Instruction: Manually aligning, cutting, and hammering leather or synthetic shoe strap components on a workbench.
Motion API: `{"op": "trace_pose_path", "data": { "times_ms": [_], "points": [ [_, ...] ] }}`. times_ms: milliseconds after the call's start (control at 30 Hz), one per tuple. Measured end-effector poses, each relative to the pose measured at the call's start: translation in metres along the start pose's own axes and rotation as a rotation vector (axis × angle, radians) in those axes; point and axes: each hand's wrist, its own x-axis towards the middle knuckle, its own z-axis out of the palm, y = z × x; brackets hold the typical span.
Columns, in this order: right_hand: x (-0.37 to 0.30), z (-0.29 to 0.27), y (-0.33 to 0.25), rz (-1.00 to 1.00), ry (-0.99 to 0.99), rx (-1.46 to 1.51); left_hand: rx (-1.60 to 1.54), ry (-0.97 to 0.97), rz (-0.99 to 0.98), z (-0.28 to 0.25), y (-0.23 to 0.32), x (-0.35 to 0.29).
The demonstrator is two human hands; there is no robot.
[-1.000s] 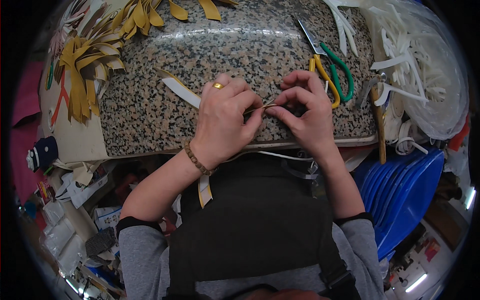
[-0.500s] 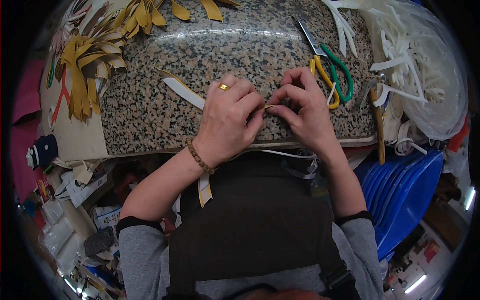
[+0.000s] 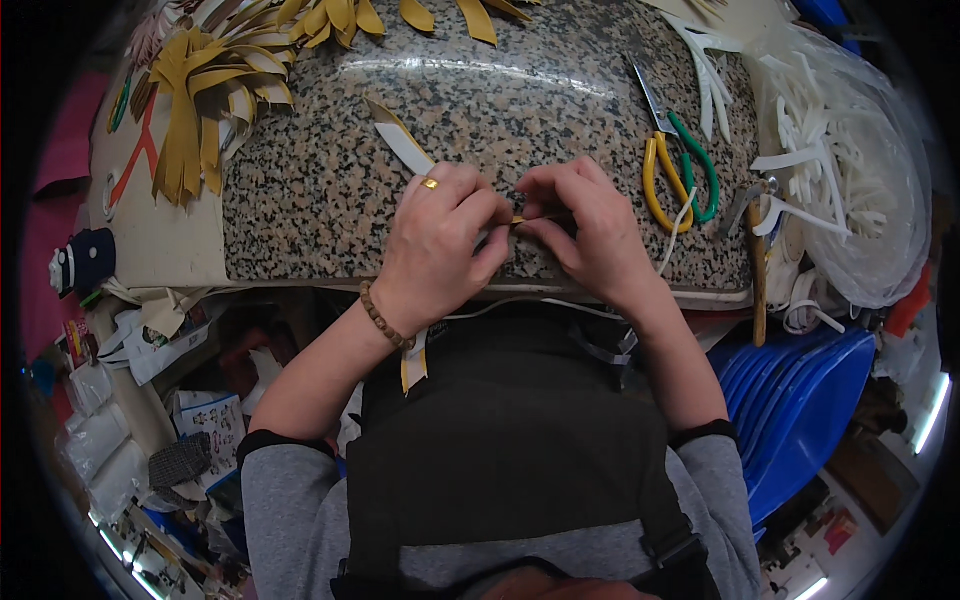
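Close together over the near part of a speckled stone slab [image 3: 330, 200], both hands pinch a narrow mustard-yellow strip with a white underside. My left hand [image 3: 440, 235], wearing a gold ring and a beaded bracelet, is closed on it. The strip's far end [image 3: 405, 145] lies on the stone beyond the knuckles; its near end [image 3: 414, 366] hangs below the wrist, past the slab's edge. A folded yellow bit [image 3: 517, 220] shows between the fingertips. My right hand [image 3: 590, 230] grips there with thumb and fingers, the others curled. Most of the held part is hidden.
Scissors [image 3: 672, 150] with yellow and green handles lie right of my right hand. Beyond them are a clear bag of white strips [image 3: 840, 170] and a wooden-handled hammer [image 3: 757, 270]. Yellow strips [image 3: 190, 110] pile at far left. Blue stacked plastic pieces [image 3: 800, 400] stand lower right.
The view has shifted slightly. Both hands have moved a little left over the slab, still pinching the strip, and the right fingers are bent closer to the left ones.
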Motion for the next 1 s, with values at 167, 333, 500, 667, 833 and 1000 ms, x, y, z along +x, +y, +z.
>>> {"op": "trace_pose_path", "data": {
  "times_ms": [167,333,500,667,833,1000],
  "points": [
    [-0.003,0.01,0.007,-0.04,-0.008,0.011,-0.007,-0.012,0.008,0.0,-0.001,0.0],
    [-0.004,0.014,0.002,0.021,0.084,0.091,0.02,-0.015,0.032,0.003,-0.002,-0.002],
    [-0.002,0.012,0.004,-0.033,0.05,0.003,0.025,-0.035,0.053,0.001,-0.004,-0.002],
    [-0.004,0.008,0.003,-0.087,0.023,-0.109,0.117,-0.047,0.093,-0.001,0.002,-0.001],
    [-0.018,-0.004,0.011,0.021,0.048,-0.082,0.15,-0.089,0.047,0.0,0.001,-0.004],
    [-0.027,-0.009,0.015,0.023,0.107,-0.128,0.084,-0.061,0.038,0.001,0.001,-0.002]
  ]
}}
